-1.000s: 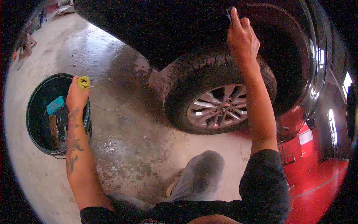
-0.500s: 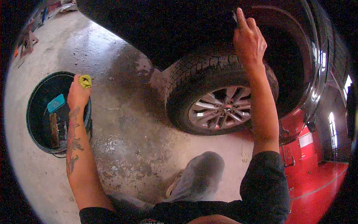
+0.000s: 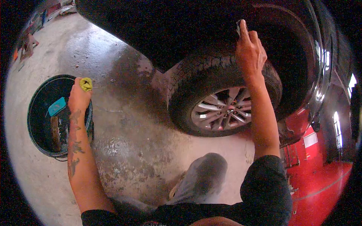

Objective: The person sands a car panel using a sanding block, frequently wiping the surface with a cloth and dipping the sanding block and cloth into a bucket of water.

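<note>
My left hand point(image 3: 80, 96) is closed around a bunched yellow-green cloth point(image 3: 86, 84) over the right rim of a black bucket point(image 3: 33, 135). Inside the bucket lie a turquoise sponge-like block point(image 3: 57, 106) and a brown wooden-looking piece, perhaps a brush point(image 3: 55, 133). My right hand point(image 3: 252, 54) reaches up in front of the dark wheel well, its index finger stretched along a small object with a pale edge point(image 3: 238, 28); most of it is hidden, so its kind cannot be told. Below that hand is a black tyre point(image 3: 184, 101) on a silver spoked wheel point(image 3: 229, 110).
The dark vehicle body point(image 3: 143, 26) spans the top, with a shiny fender edge point(image 3: 323, 64) at right. A red surface point(image 3: 320, 180) lies at lower right. My bent knee point(image 3: 211, 165) is over the stained concrete floor point(image 3: 128, 150).
My right hand has come down a little towards the tyre, with the small object still in it. My left hand stays by the bucket rim, holding the cloth.
</note>
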### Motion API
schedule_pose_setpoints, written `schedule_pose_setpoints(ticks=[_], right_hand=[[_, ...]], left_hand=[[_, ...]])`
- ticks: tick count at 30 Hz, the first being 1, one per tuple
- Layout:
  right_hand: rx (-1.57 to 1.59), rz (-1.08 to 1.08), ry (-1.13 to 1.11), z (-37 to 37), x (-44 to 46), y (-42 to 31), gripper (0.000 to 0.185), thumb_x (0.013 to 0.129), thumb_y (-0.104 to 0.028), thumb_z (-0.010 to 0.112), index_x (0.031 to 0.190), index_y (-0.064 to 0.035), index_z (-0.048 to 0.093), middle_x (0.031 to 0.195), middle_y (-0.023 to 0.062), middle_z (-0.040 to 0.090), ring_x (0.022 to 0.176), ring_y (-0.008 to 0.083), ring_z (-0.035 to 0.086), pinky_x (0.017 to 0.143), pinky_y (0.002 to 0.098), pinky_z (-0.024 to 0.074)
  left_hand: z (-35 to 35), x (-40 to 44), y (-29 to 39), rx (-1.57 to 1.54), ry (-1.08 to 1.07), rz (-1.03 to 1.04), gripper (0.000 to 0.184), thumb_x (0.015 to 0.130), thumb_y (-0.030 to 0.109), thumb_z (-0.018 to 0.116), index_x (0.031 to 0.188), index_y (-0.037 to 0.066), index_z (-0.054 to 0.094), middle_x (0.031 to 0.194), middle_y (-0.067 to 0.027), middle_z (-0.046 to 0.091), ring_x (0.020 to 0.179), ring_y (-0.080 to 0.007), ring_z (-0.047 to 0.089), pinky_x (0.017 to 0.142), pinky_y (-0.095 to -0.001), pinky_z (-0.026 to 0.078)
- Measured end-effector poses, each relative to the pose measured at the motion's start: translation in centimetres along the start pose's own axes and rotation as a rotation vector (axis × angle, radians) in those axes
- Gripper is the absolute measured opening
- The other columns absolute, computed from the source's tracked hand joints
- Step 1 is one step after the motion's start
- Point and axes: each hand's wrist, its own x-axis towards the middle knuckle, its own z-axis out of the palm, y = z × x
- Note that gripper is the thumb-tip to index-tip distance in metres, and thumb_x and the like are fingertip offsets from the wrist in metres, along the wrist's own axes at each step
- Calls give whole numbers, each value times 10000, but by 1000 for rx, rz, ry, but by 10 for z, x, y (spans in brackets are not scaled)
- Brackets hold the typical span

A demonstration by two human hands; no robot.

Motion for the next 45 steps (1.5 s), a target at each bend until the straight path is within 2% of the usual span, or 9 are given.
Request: schedule_pose_setpoints(ticks=[14,15,16,19,23,30,32,37,45], right_hand=[[-78,-136,141,-8,24,-6,595,829,-161,607,1396,-283,476,929,25,589,829,226,635,649,409,448],[44,64,-140,-34,36,-18,293,882,-284,603,1128,-130,640,1028,59,647,1022,294,588,912,486,403],[40,71,-150,-26,29,-13,293,882,-284,603,1128,-130,640,1028,59,647,1022,294,588,912,486,403],[-253,-134,62,4,2,-3,598,824,-162,603,1392,-289,471,911,0,574,867,206,608,646,423,419],[-83,-292,-9,3,-43,-8,545,828,-125,567,1354,-255,506,1097,99,580,916,254,609,750,450,476],[208,-12,198,16,-25,3,592,795,-4,581,1359,-175,522,1268,71,529,1076,302,577,850,421,509],[0,-134,103,32,-32,-10,545,828,-106,558,1362,-189,491,1276,53,524,1028,279,578,757,402,515],[-176,-255,-4,20,-24,3,660,827,-134,551,1452,-289,406,1421,-81,439,1120,250,500,832,456,437],[-164,-600,-70,53,-58,-47,631,814,-207,552,1434,-233,442,1512,-68,350,1131,243,467,832,380,420]], left_hand=[[7,6,-9,-1,8,35,604,755,235,760,1281,161,472,1205,-156,610,1105,-373,590,879,-463,494],[6,5,-8,-5,5,41,602,755,234,758,1279,161,473,1203,-156,613,1104,-373,591,877,-463,495],[6,5,-6,-1,-4,50,602,755,234,758,1279,161,473,1203,-156,613,1104,-373,591,877,-463,495],[3,4,-4,-30,-13,21,593,754,232,752,1275,157,479,1189,-157,624,1088,-377,601,871,-460,497],[12,8,-15,-28,23,51,591,754,240,750,1275,152,485,1165,-157,638,1066,-378,614,857,-462,504],[1,0,0,-16,-5,18,600,754,245,746,1281,147,477,1170,-158,637,1066,-375,615,857,-455,502],[7,0,-1,-13,16,23,594,753,241,748,1275,144,480,1166,-161,637,1070,-373,614,858,-456,501],[6,5,0,-19,-2,63,567,763,241,739,1259,138,486,1165,-168,635,1083,-377,604,865,-462,494],[3,5,2,37,29,36,531,777,264,724,1238,120,503,1153,-165,646,1076,-384,604,862,-471,494]])
